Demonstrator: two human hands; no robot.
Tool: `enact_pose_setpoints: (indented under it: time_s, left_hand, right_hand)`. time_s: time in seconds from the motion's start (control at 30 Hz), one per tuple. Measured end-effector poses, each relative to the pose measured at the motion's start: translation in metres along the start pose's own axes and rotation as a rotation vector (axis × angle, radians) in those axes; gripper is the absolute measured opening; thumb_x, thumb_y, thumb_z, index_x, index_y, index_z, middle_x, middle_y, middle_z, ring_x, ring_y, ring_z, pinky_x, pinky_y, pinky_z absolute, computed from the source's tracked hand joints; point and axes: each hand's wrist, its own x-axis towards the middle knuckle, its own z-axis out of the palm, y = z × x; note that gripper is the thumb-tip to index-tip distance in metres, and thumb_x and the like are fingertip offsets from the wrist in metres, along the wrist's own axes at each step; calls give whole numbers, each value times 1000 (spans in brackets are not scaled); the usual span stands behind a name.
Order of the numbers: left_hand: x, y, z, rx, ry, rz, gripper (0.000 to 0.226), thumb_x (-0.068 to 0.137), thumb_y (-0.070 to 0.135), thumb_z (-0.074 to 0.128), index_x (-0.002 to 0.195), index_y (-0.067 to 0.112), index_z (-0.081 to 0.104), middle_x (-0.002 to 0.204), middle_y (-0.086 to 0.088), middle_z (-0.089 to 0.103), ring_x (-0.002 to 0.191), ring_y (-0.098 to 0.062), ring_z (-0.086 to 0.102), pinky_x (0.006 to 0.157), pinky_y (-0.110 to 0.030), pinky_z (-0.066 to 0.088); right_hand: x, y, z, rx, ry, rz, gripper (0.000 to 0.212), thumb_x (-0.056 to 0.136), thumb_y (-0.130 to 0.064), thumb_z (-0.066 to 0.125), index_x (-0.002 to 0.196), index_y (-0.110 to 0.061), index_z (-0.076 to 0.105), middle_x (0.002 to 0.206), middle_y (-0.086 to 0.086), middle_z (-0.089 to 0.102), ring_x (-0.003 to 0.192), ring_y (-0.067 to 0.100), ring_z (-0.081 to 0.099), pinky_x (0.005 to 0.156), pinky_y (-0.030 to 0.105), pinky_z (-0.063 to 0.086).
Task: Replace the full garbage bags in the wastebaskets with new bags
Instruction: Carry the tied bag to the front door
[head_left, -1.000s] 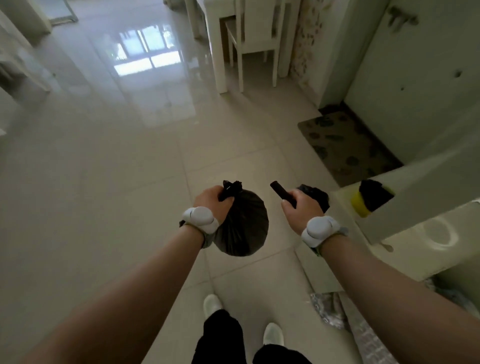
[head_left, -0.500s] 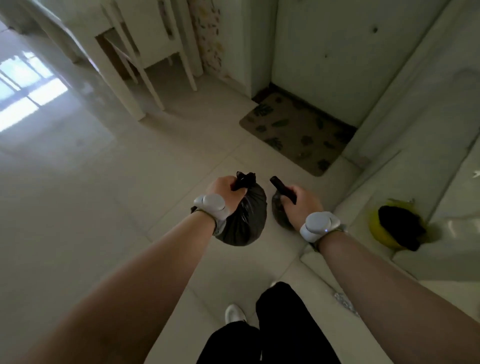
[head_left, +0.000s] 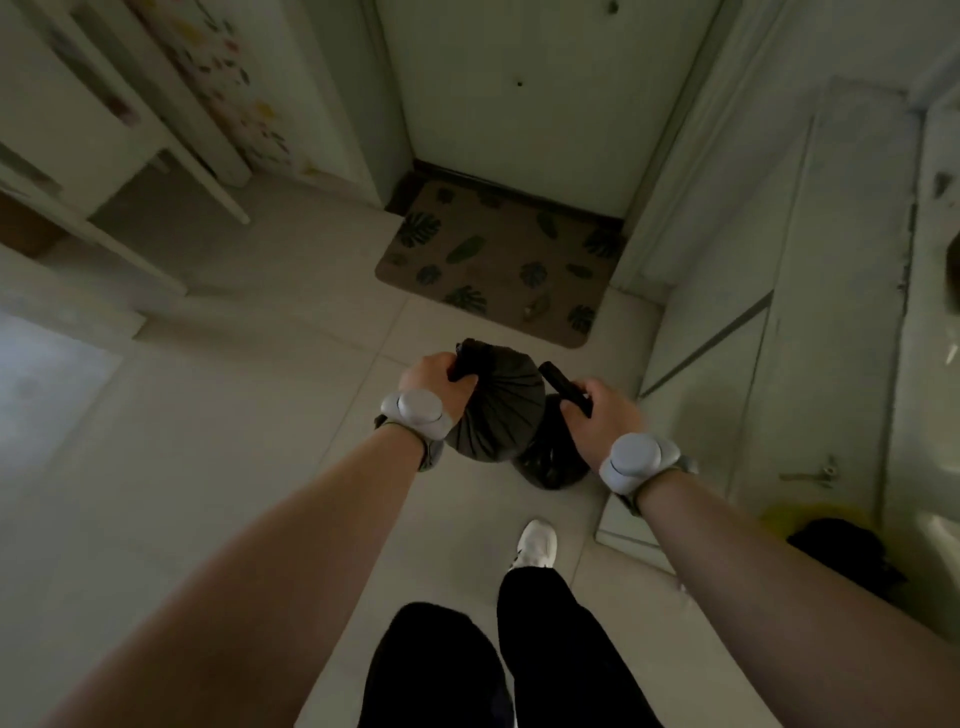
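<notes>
Two tied bags in hand, door dead ahead

The fuller garbage bag (head_left: 498, 415) hung from my left hand (head_left: 436, 384), fingers curled round its knotted top. A second black bag (head_left: 550, 462) hung lower and touched it, its twisted neck gripped in my right hand (head_left: 605, 421). Both hung plumb in front of my knees, the left one slightly nearer the doormat (head_left: 493, 260). Mat and closed door (head_left: 519, 104) lay straight ahead across bare tile, with a table leg (head_left: 218, 192) well off left and a white panel (head_left: 779, 260) close on the right. The yellow wastebasket (head_left: 800, 519), something black in it, sat back beside my right forearm.
</notes>
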Motion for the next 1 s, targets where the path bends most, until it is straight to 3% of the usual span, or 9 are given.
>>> enact_pose_setpoints:
  time_s: [0.13,0.4,0.53,0.7,1.0]
  left_hand:
    - [58,22,6,44,-80,51,21,92,34,49,90,15,56,89,-8,62,84,-29,60,66,-30,43]
    - [167,54,45,85,-240,170,28,91,36,50,106,17,63,102,-8,67,92,-29,62,77,-32,49]
    - [204,67,79,159,-300,248,29,92,33,51,108,12,64,110,-9,66,101,-30,60,78,-28,43]
    - [257,72,128,204,-342,265,32,94,33,48,112,10,62,116,-11,63,105,-31,58,78,-26,39]
    - [316,82,216,193,-496,265,37,97,34,44,122,13,59,121,-8,62,109,-29,57,78,-23,35]
  right_hand:
    - [36,5,-7,42,37,106,27,94,-29,48,117,-17,55,85,-3,55,75,19,54,59,24,35]
    - [106,28,5,152,171,329,26,93,-20,49,117,-15,56,86,2,57,78,23,55,66,28,41]
    - [132,48,17,222,242,431,28,92,-21,49,119,-20,56,89,1,58,79,22,55,65,26,39]
    - [162,74,34,284,310,507,27,93,-22,51,119,-20,56,93,-2,56,82,19,53,71,26,39]
    - [203,134,60,318,380,593,27,94,-22,51,121,-19,54,92,-5,52,76,14,49,66,23,37]
